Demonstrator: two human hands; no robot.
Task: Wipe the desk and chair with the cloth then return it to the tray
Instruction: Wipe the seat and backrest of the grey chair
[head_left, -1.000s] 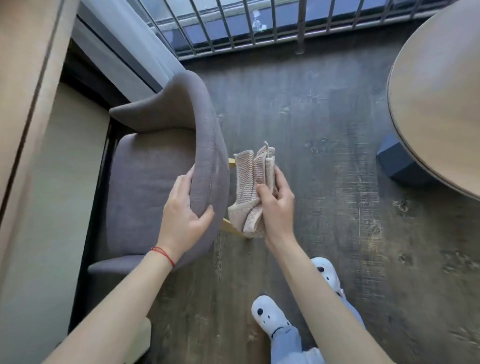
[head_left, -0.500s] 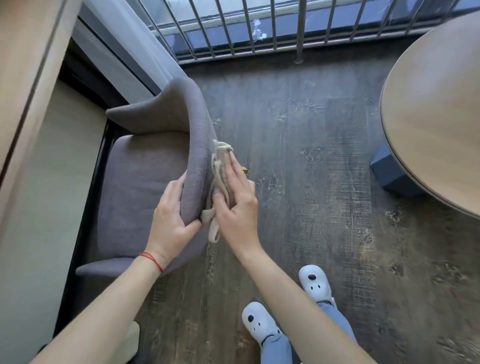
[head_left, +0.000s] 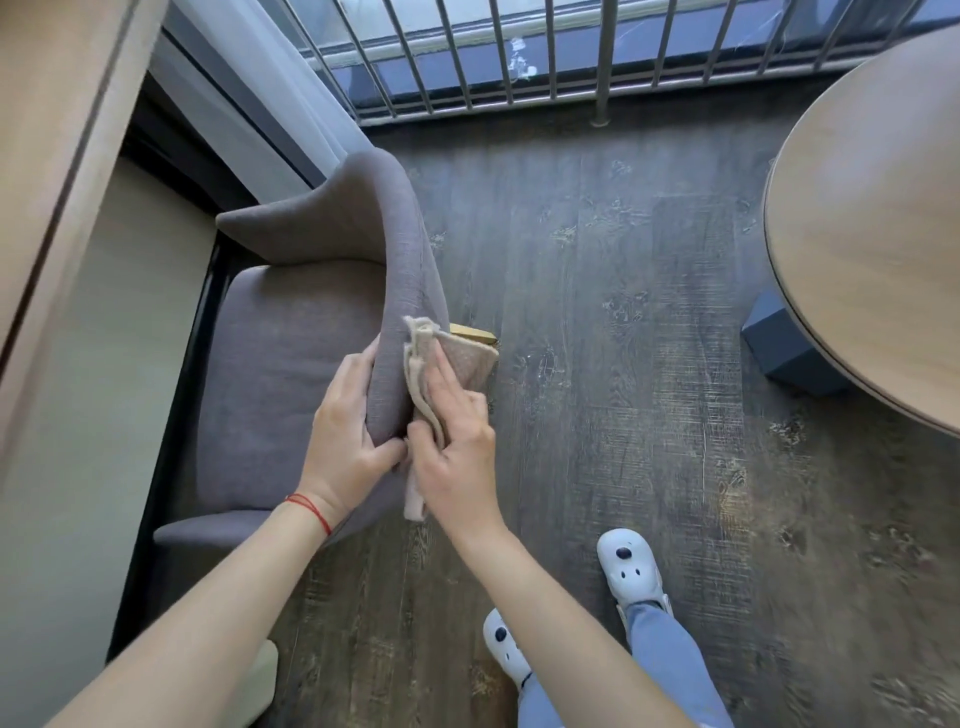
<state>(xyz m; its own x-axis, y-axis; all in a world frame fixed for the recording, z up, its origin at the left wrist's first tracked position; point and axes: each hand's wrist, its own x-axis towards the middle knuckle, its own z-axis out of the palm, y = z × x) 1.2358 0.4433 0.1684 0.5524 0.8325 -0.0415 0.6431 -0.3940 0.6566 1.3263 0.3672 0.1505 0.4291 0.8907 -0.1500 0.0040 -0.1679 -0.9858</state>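
Note:
A grey upholstered chair (head_left: 291, 364) stands left of centre, its curved backrest facing me. My left hand (head_left: 345, 441) grips the top edge of that backrest, thumb on the outside, fingers on the seat side. My right hand (head_left: 457, 447) lies flat on a beige cloth (head_left: 467, 358) and presses it against the outer face of the backrest. Part of the cloth hangs below my palm. The round wooden desk (head_left: 878, 234) fills the right edge. No tray is in view.
A metal railing (head_left: 519, 57) and a pale curtain (head_left: 260, 93) run along the far side. A blue block (head_left: 784, 348) sits on the dark wood floor under the desk. A pale cabinet (head_left: 67, 156) flanks the chair's left. My white clogs (head_left: 631, 571) stand at the bottom.
My right hand has brought the cloth from beside the chair onto the outer backrest and flattened it there. The left hand kept its grip on the backrest's top.

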